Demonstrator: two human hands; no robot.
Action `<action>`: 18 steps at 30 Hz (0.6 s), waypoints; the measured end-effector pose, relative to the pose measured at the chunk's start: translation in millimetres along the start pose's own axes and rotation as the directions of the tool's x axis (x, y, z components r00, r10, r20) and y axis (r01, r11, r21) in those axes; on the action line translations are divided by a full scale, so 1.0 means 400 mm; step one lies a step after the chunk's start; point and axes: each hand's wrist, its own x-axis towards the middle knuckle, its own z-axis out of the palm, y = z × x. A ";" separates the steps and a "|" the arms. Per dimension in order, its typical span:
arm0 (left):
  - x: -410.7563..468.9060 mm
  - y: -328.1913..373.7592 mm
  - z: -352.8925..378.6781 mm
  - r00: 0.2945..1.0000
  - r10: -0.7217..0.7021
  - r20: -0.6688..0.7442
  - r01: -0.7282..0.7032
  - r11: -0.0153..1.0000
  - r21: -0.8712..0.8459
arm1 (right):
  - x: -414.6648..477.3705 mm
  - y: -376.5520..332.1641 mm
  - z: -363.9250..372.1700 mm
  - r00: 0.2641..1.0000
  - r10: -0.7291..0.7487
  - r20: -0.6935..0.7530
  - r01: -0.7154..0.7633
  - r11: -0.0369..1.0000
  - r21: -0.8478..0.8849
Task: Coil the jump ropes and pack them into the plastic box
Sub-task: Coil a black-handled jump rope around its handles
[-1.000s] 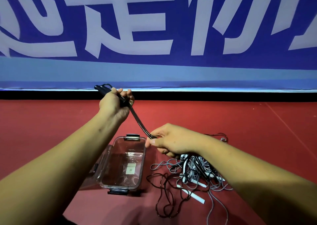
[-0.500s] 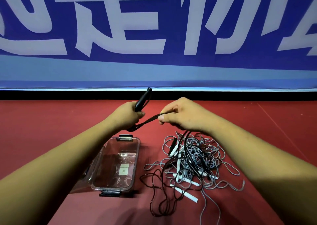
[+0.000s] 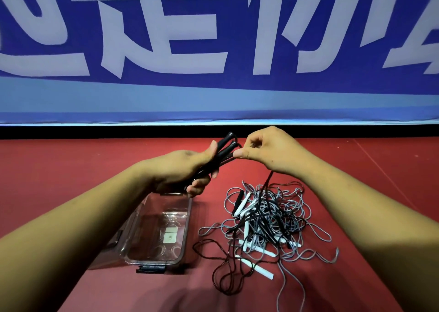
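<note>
Above the far edge of the open plastic box (image 3: 188,228), the left hand (image 3: 183,169) is clamped round two black handles (image 3: 225,145). The right hand (image 3: 268,152), just right of them, pinches their black rope (image 3: 267,183). The tangled rope pile (image 3: 266,216) lies just right of the box, and red floor (image 3: 71,169) spreads left of the box.

The plastic box (image 3: 188,219) is showing clear and glossy, throwing back small glints, and its dark latch (image 3: 150,269) is looking like matt plastic. The black handles (image 3: 223,151) are looking matt and grippy, and the black cord (image 3: 269,181) is looking thin and slick. The white handles (image 3: 260,268) are shining smooth like plastic. The red floor (image 3: 71,169) is lying matt and faintly grained. The blue banner (image 3: 213,97) is hanging like cloth.
</note>
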 end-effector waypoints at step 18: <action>-0.023 0.005 0.019 0.951 0.310 0.007 -0.208 0.619 0.757 | 0.005 0.034 0.004 0.999 -0.029 0.040 0.022 0.985 0.170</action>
